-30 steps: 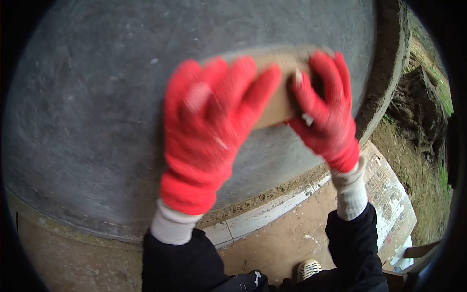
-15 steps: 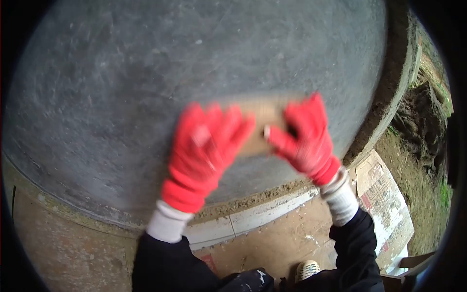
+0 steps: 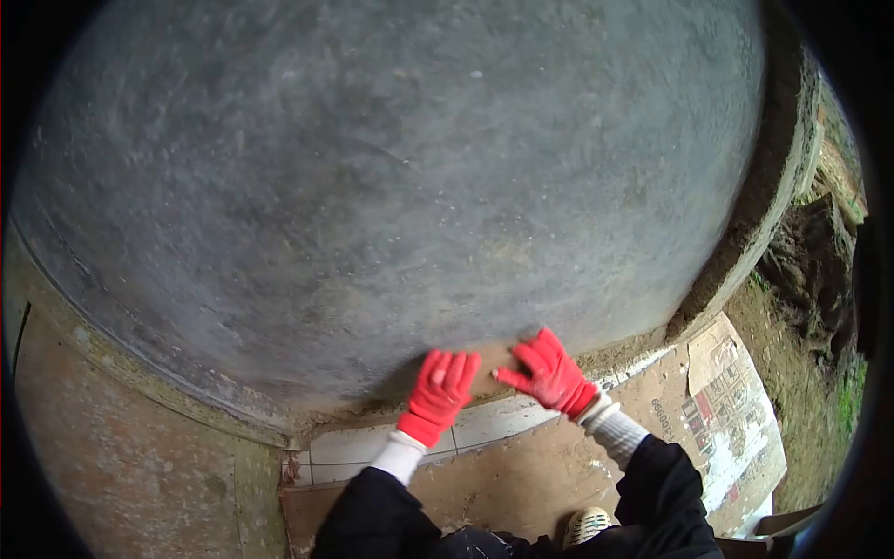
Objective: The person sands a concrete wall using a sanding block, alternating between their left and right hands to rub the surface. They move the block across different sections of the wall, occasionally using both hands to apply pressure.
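Note:
A flat tan board (image 3: 492, 365) lies against the smooth grey surface (image 3: 400, 186), close to its near edge. My left hand (image 3: 440, 387), in a red glove, grips the board's left end with its fingers laid over the face. On the opposite end is my right hand (image 3: 549, 377), also red-gloved, with the thumb pointing inward across the board and the fingers bent at its edge. The board's middle shows between the two hands; its ends are covered by the gloves.
White tiles (image 3: 363, 444) edge the near side below the grey surface. Cardboard sheets (image 3: 549, 470) cover the floor, where a shoe (image 3: 587, 526) shows. A rough ledge (image 3: 745, 261) curves along the right, with soil and a dark crumpled sheet (image 3: 810, 270) beyond.
Both hands have drawn the board down the grey surface toward my body, from mid-surface to near the tiled edge. Both hands still hold it.

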`<action>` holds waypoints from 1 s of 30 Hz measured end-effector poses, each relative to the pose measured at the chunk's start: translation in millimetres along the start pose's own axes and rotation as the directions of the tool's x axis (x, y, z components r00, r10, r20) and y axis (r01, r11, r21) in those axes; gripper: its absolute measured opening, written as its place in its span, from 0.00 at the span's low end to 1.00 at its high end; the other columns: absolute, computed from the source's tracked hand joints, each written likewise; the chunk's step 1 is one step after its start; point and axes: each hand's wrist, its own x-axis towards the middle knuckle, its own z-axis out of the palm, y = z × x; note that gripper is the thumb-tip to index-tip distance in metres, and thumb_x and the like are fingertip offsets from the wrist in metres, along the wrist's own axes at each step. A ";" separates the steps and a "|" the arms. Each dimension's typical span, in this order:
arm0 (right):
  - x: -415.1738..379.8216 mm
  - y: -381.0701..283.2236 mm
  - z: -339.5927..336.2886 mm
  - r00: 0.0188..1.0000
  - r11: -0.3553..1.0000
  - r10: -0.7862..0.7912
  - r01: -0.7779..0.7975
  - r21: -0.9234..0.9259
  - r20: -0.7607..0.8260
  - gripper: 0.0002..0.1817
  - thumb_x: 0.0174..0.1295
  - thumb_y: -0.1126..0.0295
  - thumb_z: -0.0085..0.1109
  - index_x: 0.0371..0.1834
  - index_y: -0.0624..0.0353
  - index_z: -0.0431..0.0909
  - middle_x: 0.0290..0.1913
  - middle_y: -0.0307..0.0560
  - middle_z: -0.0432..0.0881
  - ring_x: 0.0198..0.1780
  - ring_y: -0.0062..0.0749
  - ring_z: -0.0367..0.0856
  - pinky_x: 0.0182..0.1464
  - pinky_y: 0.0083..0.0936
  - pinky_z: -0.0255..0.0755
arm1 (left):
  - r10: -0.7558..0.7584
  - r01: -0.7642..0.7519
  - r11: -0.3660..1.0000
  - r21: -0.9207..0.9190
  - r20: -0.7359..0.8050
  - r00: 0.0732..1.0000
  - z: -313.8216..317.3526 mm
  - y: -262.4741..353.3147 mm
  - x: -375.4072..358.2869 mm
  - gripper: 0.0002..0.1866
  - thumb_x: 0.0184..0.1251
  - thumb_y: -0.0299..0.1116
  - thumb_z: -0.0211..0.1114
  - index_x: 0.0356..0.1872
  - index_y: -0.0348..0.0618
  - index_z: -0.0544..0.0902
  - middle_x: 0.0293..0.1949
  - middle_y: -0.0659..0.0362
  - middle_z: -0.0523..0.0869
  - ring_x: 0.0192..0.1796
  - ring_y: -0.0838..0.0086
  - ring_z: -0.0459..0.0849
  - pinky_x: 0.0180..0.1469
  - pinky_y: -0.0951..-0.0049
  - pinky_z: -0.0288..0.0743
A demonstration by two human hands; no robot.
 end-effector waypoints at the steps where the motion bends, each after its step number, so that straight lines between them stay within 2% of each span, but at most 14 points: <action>1: 37.7 1.0 -18.9 1.000 1.000 -0.008 0.008 -0.001 -0.003 0.27 0.45 0.58 0.79 0.40 0.65 0.78 0.35 0.53 0.76 0.36 0.46 0.77 0.42 0.36 0.73 | 0.069 -0.052 0.991 0.123 -0.135 0.988 -20.7 -18.1 30.2 0.24 0.58 0.31 0.68 0.58 0.54 0.79 0.58 0.59 0.71 0.60 0.62 0.69 0.62 0.55 0.72; 2: 76.9 0.9 -38.9 0.997 0.995 -0.074 0.072 -0.075 -0.032 0.26 0.44 0.60 0.79 0.42 0.62 0.79 0.38 0.52 0.77 0.39 0.46 0.77 0.44 0.39 0.74 | 0.146 -0.084 0.966 0.244 -0.246 0.958 -51.8 -43.1 67.7 0.23 0.57 0.31 0.68 0.57 0.53 0.80 0.58 0.59 0.71 0.60 0.62 0.70 0.61 0.54 0.74; 5: 181.1 -12.7 -94.3 0.924 0.859 -0.379 0.332 -0.391 -0.047 0.30 0.40 0.65 0.79 0.51 0.46 0.82 0.48 0.50 0.77 0.46 0.45 0.77 0.52 0.50 0.73 | 0.158 -0.086 0.954 0.289 -0.237 0.958 -148.9 -82.1 152.1 0.24 0.55 0.28 0.70 0.56 0.53 0.81 0.61 0.60 0.69 0.60 0.60 0.70 0.59 0.53 0.75; 8: 197.8 -23.2 -96.2 0.946 0.876 -0.310 0.245 -0.416 -0.096 0.33 0.39 0.66 0.77 0.55 0.32 0.81 0.49 0.47 0.76 0.46 0.44 0.76 0.57 0.54 0.69 | 0.131 -0.054 0.963 0.265 -0.281 0.951 -158.1 -85.8 159.4 0.25 0.55 0.28 0.70 0.57 0.53 0.80 0.63 0.61 0.69 0.62 0.61 0.68 0.61 0.53 0.74; 10: 166.3 -26.5 -72.5 0.952 0.888 -0.284 0.219 -0.404 -0.109 0.31 0.41 0.66 0.76 0.54 0.39 0.81 0.47 0.47 0.76 0.45 0.44 0.75 0.56 0.53 0.70 | 0.151 -0.065 0.961 0.269 -0.313 0.938 -130.5 -81.5 135.1 0.26 0.58 0.28 0.68 0.60 0.55 0.78 0.63 0.61 0.70 0.64 0.63 0.67 0.62 0.54 0.73; 12: 99.6 -21.3 -30.9 0.991 0.966 -0.110 0.088 -0.245 -0.079 0.26 0.44 0.64 0.76 0.50 0.51 0.80 0.43 0.47 0.76 0.42 0.44 0.75 0.54 0.50 0.72 | 0.183 -0.120 0.956 0.269 -0.225 0.957 -84.9 -64.5 80.8 0.36 0.36 0.38 0.76 0.55 0.48 0.79 0.55 0.57 0.76 0.60 0.58 0.73 0.63 0.47 0.68; 15: 1.5 -23.2 26.8 0.957 0.981 0.178 -0.190 0.031 0.231 0.24 0.47 0.62 0.77 0.42 0.62 0.77 0.39 0.50 0.77 0.41 0.46 0.76 0.50 0.43 0.75 | 0.089 -0.077 0.989 0.126 -0.099 0.991 4.6 -27.5 -35.3 0.36 0.42 0.43 0.73 0.59 0.49 0.77 0.58 0.58 0.73 0.61 0.61 0.70 0.64 0.51 0.69; 17: -10.6 -23.1 42.9 0.998 0.997 -0.043 0.045 -0.057 0.036 0.23 0.46 0.62 0.77 0.42 0.61 0.78 0.38 0.50 0.77 0.41 0.48 0.77 0.50 0.41 0.76 | 0.014 -0.011 0.999 0.040 -0.082 0.996 17.6 -27.5 -42.0 0.37 0.42 0.43 0.74 0.60 0.49 0.76 0.59 0.59 0.73 0.62 0.62 0.70 0.64 0.52 0.69; 19: 11.4 -26.5 25.2 0.992 0.994 -0.083 0.089 -0.062 0.095 0.24 0.46 0.62 0.77 0.43 0.62 0.78 0.39 0.50 0.78 0.42 0.48 0.77 0.50 0.44 0.75 | -0.024 0.024 0.997 -0.078 0.003 1.000 -8.4 -28.4 -34.1 0.40 0.41 0.47 0.74 0.62 0.49 0.75 0.59 0.59 0.72 0.61 0.61 0.70 0.65 0.53 0.69; 21: 89.6 -29.7 -10.3 0.992 0.987 -0.124 0.123 -0.105 0.001 0.25 0.46 0.61 0.78 0.43 0.62 0.78 0.39 0.50 0.78 0.42 0.47 0.78 0.53 0.45 0.74 | 0.123 -0.102 0.982 0.158 -0.132 0.984 -64.8 -65.3 27.0 0.41 0.32 0.51 0.77 0.54 0.45 0.78 0.51 0.54 0.79 0.52 0.58 0.77 0.60 0.51 0.70; 22: 130.6 -33.1 -29.9 0.991 0.985 -0.125 0.118 -0.128 -0.045 0.26 0.46 0.61 0.78 0.43 0.63 0.78 0.39 0.50 0.78 0.42 0.47 0.78 0.54 0.47 0.73 | 0.118 -0.096 0.987 0.130 -0.182 0.976 -106.7 -83.0 72.1 0.40 0.29 0.48 0.80 0.51 0.44 0.78 0.47 0.53 0.81 0.47 0.55 0.79 0.56 0.51 0.71; 25: 226.1 -46.3 -83.6 0.927 0.847 -0.374 0.334 -0.414 -0.018 0.40 0.31 0.65 0.77 0.58 0.43 0.80 0.53 0.52 0.75 0.51 0.51 0.75 0.61 0.59 0.67 | 0.122 -0.089 0.986 0.143 -0.242 0.962 -198.5 -118.8 157.0 0.49 0.21 0.46 0.83 0.57 0.44 0.76 0.51 0.55 0.79 0.52 0.54 0.77 0.57 0.50 0.69; 28: 227.5 -50.4 -81.2 0.962 0.877 -0.272 0.245 -0.413 -0.007 0.45 0.25 0.66 0.75 0.60 0.32 0.79 0.57 0.51 0.72 0.56 0.53 0.72 0.63 0.62 0.64 | 0.109 -0.083 0.991 0.103 -0.278 0.954 -196.8 -121.5 153.8 0.52 0.21 0.46 0.83 0.60 0.46 0.75 0.55 0.57 0.78 0.56 0.56 0.76 0.59 0.50 0.68; 30: 181.1 -46.2 -46.5 0.975 0.915 -0.213 0.174 -0.365 -0.068 0.38 0.33 0.68 0.76 0.57 0.33 0.82 0.54 0.51 0.73 0.56 0.50 0.71 0.65 0.61 0.62 | 0.106 -0.088 0.991 0.100 -0.196 0.975 -165.0 -113.5 122.8 0.50 0.26 0.47 0.83 0.62 0.49 0.75 0.61 0.58 0.74 0.63 0.58 0.71 0.62 0.49 0.67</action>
